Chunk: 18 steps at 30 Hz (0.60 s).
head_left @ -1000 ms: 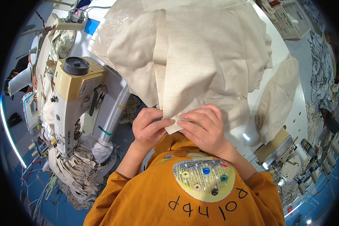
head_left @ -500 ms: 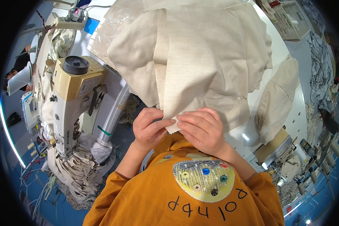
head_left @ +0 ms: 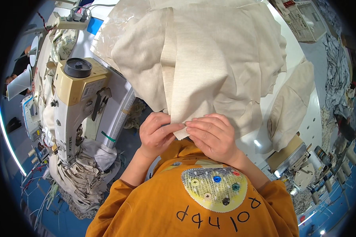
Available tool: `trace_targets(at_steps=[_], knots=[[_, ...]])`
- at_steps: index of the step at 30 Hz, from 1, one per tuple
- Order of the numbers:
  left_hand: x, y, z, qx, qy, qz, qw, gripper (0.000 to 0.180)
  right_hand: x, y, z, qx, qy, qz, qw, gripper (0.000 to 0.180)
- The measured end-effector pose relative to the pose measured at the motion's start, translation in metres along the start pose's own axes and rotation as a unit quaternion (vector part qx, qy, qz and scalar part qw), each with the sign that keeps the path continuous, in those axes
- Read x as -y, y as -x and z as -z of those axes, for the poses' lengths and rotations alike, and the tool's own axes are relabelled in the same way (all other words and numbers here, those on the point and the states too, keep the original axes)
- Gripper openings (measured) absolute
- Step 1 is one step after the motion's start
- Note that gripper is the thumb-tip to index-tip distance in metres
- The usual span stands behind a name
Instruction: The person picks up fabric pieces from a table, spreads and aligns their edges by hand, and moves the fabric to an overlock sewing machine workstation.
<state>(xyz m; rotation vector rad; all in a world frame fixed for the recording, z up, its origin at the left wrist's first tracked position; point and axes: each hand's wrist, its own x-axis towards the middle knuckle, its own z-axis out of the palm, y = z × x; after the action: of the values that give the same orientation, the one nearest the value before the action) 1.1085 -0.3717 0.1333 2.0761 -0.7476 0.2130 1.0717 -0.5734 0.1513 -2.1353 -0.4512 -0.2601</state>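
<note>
Bright, even overhead light fills the scene, and the pale fabric shows only soft shadows in its folds. Glare sits on the white table beside the right hand. The fisheye bends straight edges toward a black rim, where detail turns small and soft.
</note>
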Motion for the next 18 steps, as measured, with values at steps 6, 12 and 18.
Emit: trace_targets(at_steps=[6,12,18], knots=[[0.001,0.001,0.003,0.009,0.005,0.005,1.0,0.035,0.002,-0.002,0.001,-0.001,-0.004,-0.004,1.0,0.019],[0.0,0.0,0.006,0.159,0.218,0.329,0.905,0.065,-0.009,0.006,-0.009,0.001,0.014,0.011,1.0,0.021],[0.019,-0.013,0.005,0.106,0.586,0.559,0.577,0.077,-0.005,0.017,-0.019,0.045,0.106,0.069,0.991,0.025]])
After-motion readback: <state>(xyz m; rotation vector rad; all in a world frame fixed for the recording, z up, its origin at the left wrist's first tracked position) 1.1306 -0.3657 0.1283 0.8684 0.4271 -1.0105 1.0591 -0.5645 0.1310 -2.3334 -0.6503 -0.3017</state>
